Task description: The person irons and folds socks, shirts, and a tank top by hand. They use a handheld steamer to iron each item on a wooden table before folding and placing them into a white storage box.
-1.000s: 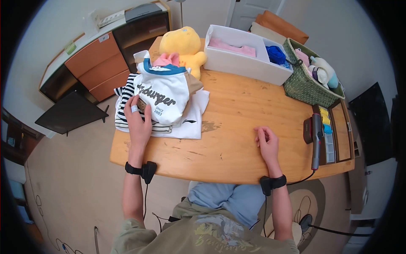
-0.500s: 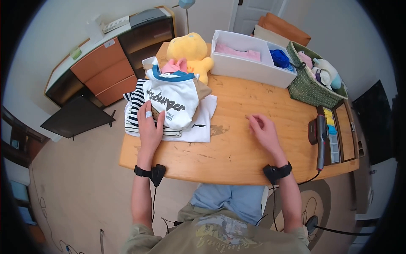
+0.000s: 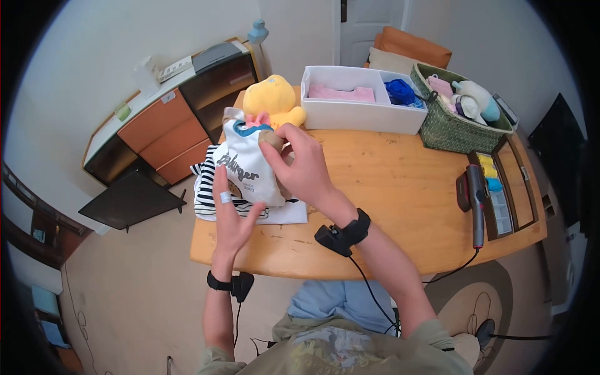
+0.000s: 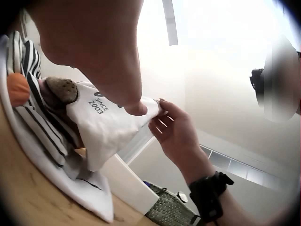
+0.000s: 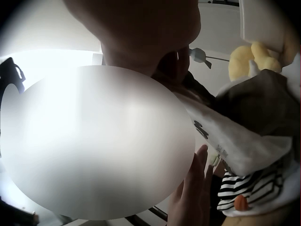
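A white shirt [image 3: 265, 192] with tan sleeves, a blue collar and dark lettering stands partly lifted over a pile of clothes. My right hand [image 3: 303, 165] pinches it by the tan sleeve at the upper right, and the left wrist view shows the cloth drawn up toward those fingertips. At the shirt's lower left is my left hand [image 3: 230, 219], fingers straight and thumb spread, overlapping the printed front. Beneath lie a black-and-white striped garment [image 3: 205, 199] and a white garment [image 3: 294, 214]. A yellow plush toy [image 3: 269, 97] sits just behind the shirt.
Along the table's back edge stand a white divided box [image 3: 362, 119] holding pink and blue cloth and a green woven basket [image 3: 459, 134] of soft things. On the right, a corded grey handheld appliance [image 3: 478, 215] lies beside an open brown case [image 3: 524, 187].
My right hand has come from the bare table at right over to the shirt and taken hold of its sleeve. The shirt is raised; my left thumb has spread away from the fingers.
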`<action>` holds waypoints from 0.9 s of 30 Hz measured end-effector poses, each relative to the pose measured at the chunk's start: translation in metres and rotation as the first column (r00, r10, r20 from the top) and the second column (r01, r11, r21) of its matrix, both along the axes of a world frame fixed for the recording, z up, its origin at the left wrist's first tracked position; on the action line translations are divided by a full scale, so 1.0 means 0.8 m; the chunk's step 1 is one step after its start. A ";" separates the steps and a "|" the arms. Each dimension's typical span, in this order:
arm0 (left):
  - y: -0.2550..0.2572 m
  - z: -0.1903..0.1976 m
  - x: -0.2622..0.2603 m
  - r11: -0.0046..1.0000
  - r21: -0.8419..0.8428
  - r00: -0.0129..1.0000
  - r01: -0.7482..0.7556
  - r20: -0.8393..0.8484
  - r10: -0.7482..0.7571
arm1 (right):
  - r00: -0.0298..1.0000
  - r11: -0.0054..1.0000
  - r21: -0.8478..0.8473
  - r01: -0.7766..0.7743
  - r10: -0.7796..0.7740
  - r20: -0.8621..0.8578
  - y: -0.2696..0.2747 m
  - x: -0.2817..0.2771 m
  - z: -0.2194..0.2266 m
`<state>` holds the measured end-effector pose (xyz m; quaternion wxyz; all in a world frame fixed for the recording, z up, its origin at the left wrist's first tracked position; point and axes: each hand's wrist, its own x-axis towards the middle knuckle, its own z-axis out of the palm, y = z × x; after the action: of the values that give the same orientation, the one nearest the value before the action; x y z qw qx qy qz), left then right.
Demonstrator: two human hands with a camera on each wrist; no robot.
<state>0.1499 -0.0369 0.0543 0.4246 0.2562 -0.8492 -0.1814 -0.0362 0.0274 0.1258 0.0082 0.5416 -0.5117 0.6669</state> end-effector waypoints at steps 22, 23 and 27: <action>0.100 0.204 -0.176 0.179 0.346 0.389 0.921 -0.809 -0.440 | 0.963 0.940 0.232 0.251 -0.219 -0.155 0.233 -0.130 0.002; 0.108 0.204 -0.182 0.172 0.333 0.374 0.927 -0.809 -0.453 | 0.976 0.938 0.269 0.219 -0.206 -0.073 0.240 -0.134 -0.005; 0.089 0.199 -0.185 0.215 0.363 0.422 0.907 -0.782 -0.458 | 0.918 0.901 0.218 0.376 -0.394 0.047 0.285 -0.149 -0.002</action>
<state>0.0016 0.0343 0.2136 0.3463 -0.0791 -0.5512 -0.7550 -0.1550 0.2551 0.1242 0.0613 0.3972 -0.6744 0.6195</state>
